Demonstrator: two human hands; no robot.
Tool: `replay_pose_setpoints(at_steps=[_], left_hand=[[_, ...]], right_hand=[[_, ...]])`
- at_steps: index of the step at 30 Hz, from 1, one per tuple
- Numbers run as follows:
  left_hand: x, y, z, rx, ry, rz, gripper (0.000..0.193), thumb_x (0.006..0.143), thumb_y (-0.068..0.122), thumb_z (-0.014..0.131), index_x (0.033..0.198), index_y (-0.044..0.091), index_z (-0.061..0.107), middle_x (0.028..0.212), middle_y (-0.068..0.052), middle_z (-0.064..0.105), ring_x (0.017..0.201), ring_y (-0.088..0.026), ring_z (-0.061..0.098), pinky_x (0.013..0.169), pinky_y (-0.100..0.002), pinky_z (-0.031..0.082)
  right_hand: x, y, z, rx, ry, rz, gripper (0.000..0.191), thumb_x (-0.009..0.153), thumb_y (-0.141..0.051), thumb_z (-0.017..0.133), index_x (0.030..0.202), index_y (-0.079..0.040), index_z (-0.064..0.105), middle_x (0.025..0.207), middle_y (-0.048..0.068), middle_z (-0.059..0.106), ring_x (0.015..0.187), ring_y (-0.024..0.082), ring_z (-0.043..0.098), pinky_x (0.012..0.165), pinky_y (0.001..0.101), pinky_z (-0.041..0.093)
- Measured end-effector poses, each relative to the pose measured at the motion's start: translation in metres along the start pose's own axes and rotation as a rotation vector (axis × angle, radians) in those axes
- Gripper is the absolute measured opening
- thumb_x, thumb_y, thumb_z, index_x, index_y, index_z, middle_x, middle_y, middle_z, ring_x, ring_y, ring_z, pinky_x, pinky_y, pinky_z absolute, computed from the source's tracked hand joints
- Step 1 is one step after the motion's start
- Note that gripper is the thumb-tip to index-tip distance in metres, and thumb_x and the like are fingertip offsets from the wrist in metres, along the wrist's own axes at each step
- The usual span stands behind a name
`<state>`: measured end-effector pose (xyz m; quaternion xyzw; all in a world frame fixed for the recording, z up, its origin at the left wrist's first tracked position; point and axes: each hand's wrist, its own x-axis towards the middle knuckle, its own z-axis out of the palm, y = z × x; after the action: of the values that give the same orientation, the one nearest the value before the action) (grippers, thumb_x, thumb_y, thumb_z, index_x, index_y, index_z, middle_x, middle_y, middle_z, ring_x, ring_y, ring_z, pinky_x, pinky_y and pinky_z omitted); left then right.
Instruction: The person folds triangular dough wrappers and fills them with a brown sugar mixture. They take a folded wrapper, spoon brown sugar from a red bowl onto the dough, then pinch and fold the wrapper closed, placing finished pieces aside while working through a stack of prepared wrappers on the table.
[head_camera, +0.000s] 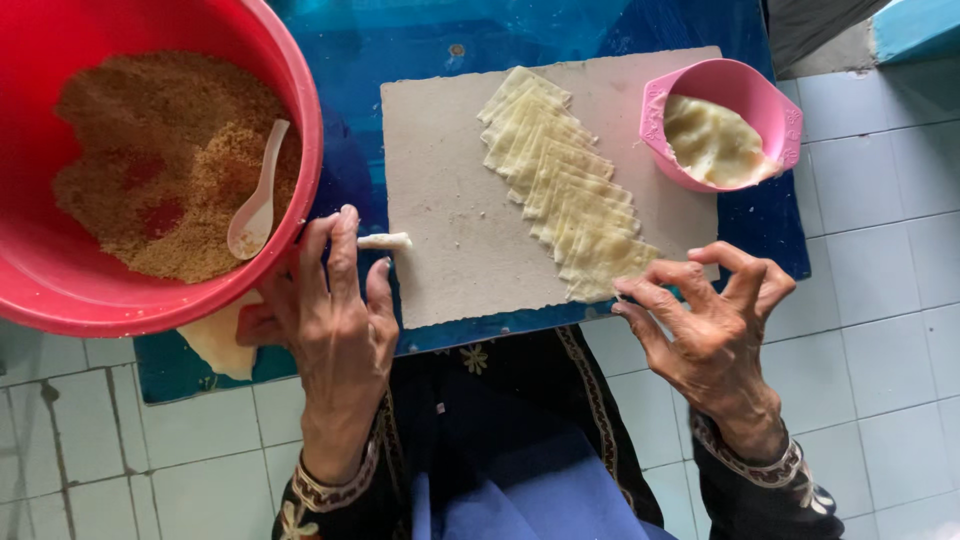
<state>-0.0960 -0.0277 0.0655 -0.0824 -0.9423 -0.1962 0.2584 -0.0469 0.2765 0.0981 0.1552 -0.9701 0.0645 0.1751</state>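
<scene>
My left hand (335, 300) rests at the left edge of a grey board (450, 190), its fingertips touching a small rolled white pastry (385, 241). My right hand (705, 310) pinches the near corner of the lowest sheet in an overlapping row of pale square dough wrappers (565, 180) laid diagonally across the board. A big red bowl (310, 110) at the left holds brown crumbly filling (160, 160) with a white spoon (255, 200) in it.
A small pink bowl (790, 115) of whitish paste stands at the board's far right corner. The board lies on a low blue table (350, 60). A pale dough piece (220, 345) sits under the red bowl's edge. White tiled floor surrounds the table.
</scene>
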Motion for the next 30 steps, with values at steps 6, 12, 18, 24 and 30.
replay_pose_setpoints(at_steps=[6, 12, 18, 24, 30], left_hand=[[-0.017, 0.054, 0.01, -0.249, -0.115, 0.135, 0.048, 0.09, 0.022, 0.08, 0.134, 0.016, 0.063, 0.125, 0.001, 0.067, 0.123, -0.021, 0.049, 0.096, -0.05, 0.025], [-0.02, 0.085, 0.037, -0.29, -0.219, 0.296, 0.042, 0.096, 0.023, 0.073, 0.137, 0.019, 0.063, 0.125, 0.007, 0.066, 0.127, -0.018, 0.05, 0.095, -0.05, 0.023], [-0.018, 0.086, 0.048, -0.293, -0.245, 0.282, 0.046, 0.095, 0.024, 0.074, 0.139, 0.02, 0.062, 0.125, 0.008, 0.066, 0.128, -0.019, 0.049, 0.094, -0.051, 0.023], [-0.017, 0.086, 0.05, -0.331, -0.278, 0.238, 0.051, 0.091, 0.026, 0.077, 0.139, 0.022, 0.061, 0.124, 0.01, 0.067, 0.128, -0.018, 0.049, 0.096, -0.051, 0.022], [-0.017, 0.085, 0.049, -0.383, -0.256, 0.254, 0.03, 0.091, 0.028, 0.079, 0.118, 0.025, 0.065, 0.119, 0.012, 0.066, 0.128, -0.017, 0.051, 0.099, -0.05, 0.022]], right_hand=[[0.004, 0.011, 0.0, -0.085, 0.009, -0.125, 0.023, 0.084, -0.014, 0.087, 0.103, -0.023, 0.077, 0.105, -0.009, 0.069, 0.113, 0.025, 0.052, 0.103, 0.0502, 0.025], [0.011, 0.025, 0.008, 0.117, -0.042, -0.06, 0.019, 0.083, -0.016, 0.081, 0.099, -0.017, 0.071, 0.108, -0.006, 0.069, 0.116, 0.026, 0.054, 0.103, 0.0495, 0.027], [0.014, 0.03, 0.009, 0.1, -0.092, -0.106, 0.026, 0.081, -0.014, 0.082, 0.104, -0.016, 0.07, 0.108, -0.002, 0.069, 0.116, 0.027, 0.055, 0.101, 0.0499, 0.027], [0.015, 0.024, 0.006, 0.077, -0.03, -0.149, 0.022, 0.085, -0.013, 0.082, 0.104, -0.019, 0.072, 0.107, -0.007, 0.069, 0.112, 0.025, 0.056, 0.1, 0.0503, 0.026], [0.018, 0.024, 0.016, 0.155, -0.022, -0.067, 0.018, 0.09, -0.014, 0.08, 0.102, -0.013, 0.067, 0.106, -0.001, 0.069, 0.109, 0.026, 0.058, 0.096, 0.0479, 0.03]])
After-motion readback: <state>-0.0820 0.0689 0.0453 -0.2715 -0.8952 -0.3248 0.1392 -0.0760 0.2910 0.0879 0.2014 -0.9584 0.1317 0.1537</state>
